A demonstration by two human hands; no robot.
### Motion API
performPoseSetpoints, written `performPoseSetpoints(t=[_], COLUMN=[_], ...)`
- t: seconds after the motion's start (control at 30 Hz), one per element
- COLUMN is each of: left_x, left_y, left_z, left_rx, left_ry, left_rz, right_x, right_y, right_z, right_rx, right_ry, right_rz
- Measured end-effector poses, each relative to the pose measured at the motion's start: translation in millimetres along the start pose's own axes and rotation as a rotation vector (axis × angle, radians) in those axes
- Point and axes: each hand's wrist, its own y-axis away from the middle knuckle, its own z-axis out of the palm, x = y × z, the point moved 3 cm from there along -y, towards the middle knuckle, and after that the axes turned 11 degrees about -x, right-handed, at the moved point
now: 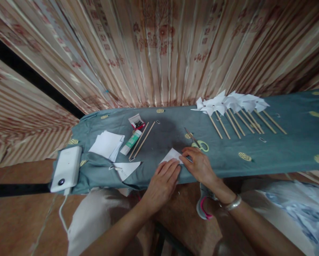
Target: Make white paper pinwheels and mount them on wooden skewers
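Note:
A small piece of white paper (171, 154), folded to a triangle, lies near the front edge of the cloth-covered table. My left hand (163, 181) rests on its lower edge, fingers stretched out flat and side by side. At the paper's right corner, my right hand (199, 166) has its thumb and fingers closed on the edge; the fingertips partly hide that corner. Just beyond my right hand are scissors (199, 144) with yellow-green handles, blades pointing away. Another white paper triangle (127, 169) lies left of my left hand.
Left on the table (282, 156) are stacked white paper squares (106, 144), a glue stick (131, 142), two wooden sticks (145, 139), an open red-and-white box of small dark pieces (137, 122) and a white power bank (66, 167) with cable. Several paper pinwheels (233, 103) lie back right.

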Motion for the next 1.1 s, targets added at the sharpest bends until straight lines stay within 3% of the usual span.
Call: performPoseSetpoints(t=[0.17, 0.87, 1.1], left_x=[-1.6, -3.7, -2.8], left_y=[4.9, 6.2, 7.5], left_z=[10.5, 13.8, 18.9], left_rx=[-0.065, -0.131, -0.145], left_ry=[-0.041, -0.012, -0.069], left_rz=[-0.019, -0.039, -0.039], right_x=[-1.5, -1.6, -4.0], right_y=[-0.5, -3.3, 5.6], right_z=[-0.4, 0.7, -0.4], right_rx=[0.015, -0.009, -0.010], right_ry=[0.029, 0.067, 0.097], right_rz=[-0.010, 0.013, -0.045])
